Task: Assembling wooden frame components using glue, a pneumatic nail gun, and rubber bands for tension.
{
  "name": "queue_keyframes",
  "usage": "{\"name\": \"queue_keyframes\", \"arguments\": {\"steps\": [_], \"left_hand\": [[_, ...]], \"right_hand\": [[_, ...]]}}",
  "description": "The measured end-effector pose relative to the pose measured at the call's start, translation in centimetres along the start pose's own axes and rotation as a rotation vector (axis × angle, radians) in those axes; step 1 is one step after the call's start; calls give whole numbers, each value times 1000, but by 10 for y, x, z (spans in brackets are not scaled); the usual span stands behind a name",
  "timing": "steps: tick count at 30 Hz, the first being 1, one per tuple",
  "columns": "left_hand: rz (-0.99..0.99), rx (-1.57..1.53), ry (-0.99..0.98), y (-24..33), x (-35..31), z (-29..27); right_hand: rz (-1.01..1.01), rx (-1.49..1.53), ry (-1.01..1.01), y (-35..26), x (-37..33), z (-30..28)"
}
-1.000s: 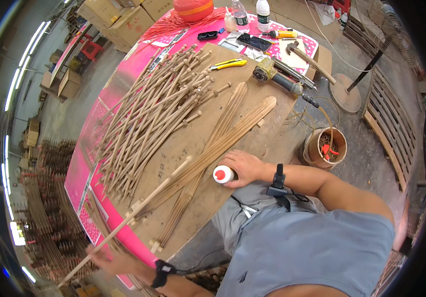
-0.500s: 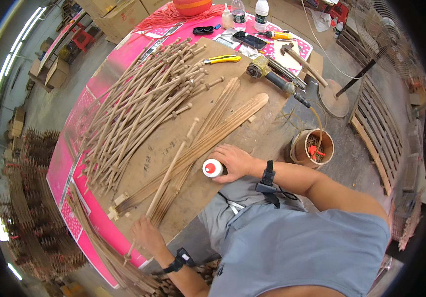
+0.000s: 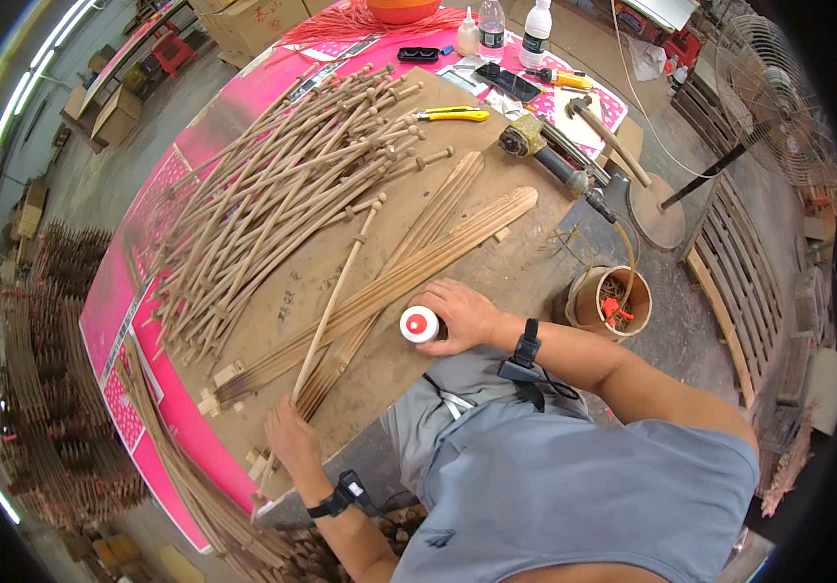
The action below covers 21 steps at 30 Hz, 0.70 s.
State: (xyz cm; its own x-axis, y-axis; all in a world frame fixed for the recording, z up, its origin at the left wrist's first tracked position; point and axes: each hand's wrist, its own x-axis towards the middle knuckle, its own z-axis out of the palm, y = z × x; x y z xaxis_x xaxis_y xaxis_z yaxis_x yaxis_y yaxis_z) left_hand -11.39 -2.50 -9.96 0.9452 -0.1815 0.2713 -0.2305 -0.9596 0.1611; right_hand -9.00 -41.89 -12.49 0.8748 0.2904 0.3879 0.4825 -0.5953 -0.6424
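My left hand (image 3: pixel 292 433) is closed around a thin wooden rod (image 3: pixel 337 284) near its lower end. The rod slants away from me over the board, with a small knob near its far end. Beneath the rod, long flat wooden slats (image 3: pixel 404 291) with rounded tips lie crossed in two bundles. My right hand (image 3: pixel 461 313) grips a white bottle (image 3: pixel 419 325), seen from above with its red top facing up, at the table's near edge. A big heap of knobbed wooden rods (image 3: pixel 282 204) spreads across the left side of the board.
Beyond the slats lie a yellow utility knife (image 3: pixel 453 115), a power tool (image 3: pixel 555 165) with a hose, a hammer (image 3: pixel 613 141) and a phone (image 3: pixel 508 82). Bottles (image 3: pixel 535 29) stand at the back. To the right are a wooden bucket (image 3: pixel 611 299) and a standing fan (image 3: pixel 773 107).
My left hand and the rod have shifted away from me, the rod's far end now nearer the heap. My right hand stays on the bottle. The whole view has turned slightly.
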Motion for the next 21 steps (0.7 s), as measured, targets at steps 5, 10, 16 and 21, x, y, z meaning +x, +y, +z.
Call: {"name": "queue_keyframes", "arguments": {"steps": [5,10,16,21], "left_hand": [[20,37,49,6,10,-4],[2,61,80,10,13,-6],[-41,-5,104,18,15,0],[11,-76,189,21,16,10]], "right_hand": [[6,16,17,0,-1,0],[-13,0,22,-1,-1,1],[-2,-27,6,1,-2,1],[17,-28,-12,1,-2,2]]}}
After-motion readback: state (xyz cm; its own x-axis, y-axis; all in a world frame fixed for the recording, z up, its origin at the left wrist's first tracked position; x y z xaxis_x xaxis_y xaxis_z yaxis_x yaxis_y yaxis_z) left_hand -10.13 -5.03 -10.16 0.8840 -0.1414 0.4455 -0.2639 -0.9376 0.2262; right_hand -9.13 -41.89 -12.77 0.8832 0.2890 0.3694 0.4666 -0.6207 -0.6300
